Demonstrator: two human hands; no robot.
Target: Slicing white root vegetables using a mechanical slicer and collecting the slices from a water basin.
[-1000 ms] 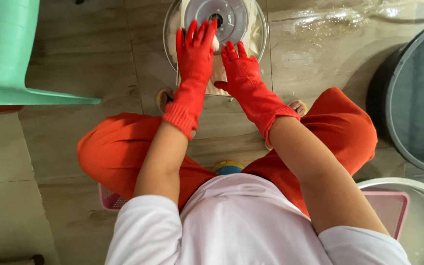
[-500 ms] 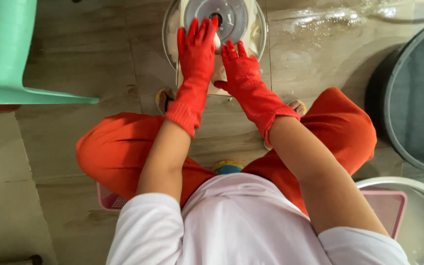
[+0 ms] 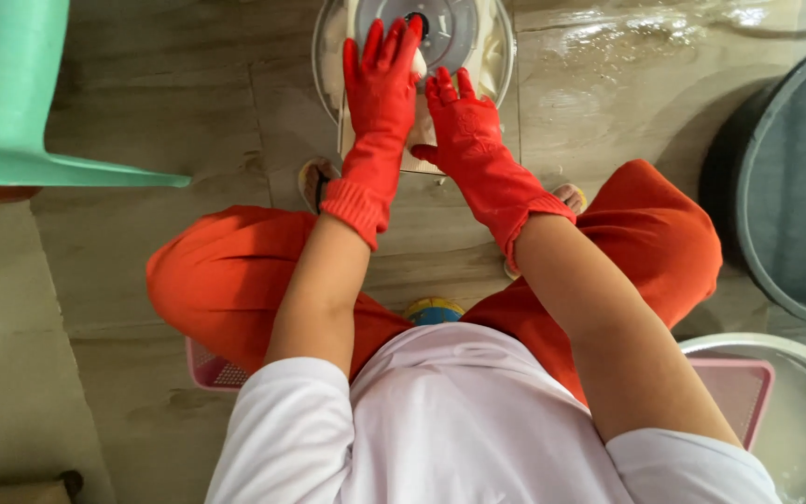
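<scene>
I squat over a slicer with a round metal disc [image 3: 454,28] on a cream frame, which stands in a shallow metal basin [image 3: 321,56]. Both my hands wear red rubber gloves. My left hand [image 3: 380,79] lies flat with its fingers stretched out and presses a small white piece [image 3: 419,63] against the disc's left side. My right hand [image 3: 464,121] sits just below the disc with its fingers spread, gripping the cream frame. The gloves hide most of the white piece.
A green plastic chair [image 3: 11,103] stands at the left. At the right edge is a large dark tub [image 3: 795,187]. A metal basin [image 3: 795,411] with milky liquid sits at the bottom right beside the pink stool [image 3: 739,387]. The tiled floor [image 3: 608,56] near the slicer is wet.
Both hands have shifted slightly up the picture, and the left fingertips now reach the disc's centre hole. Their holds have not changed.
</scene>
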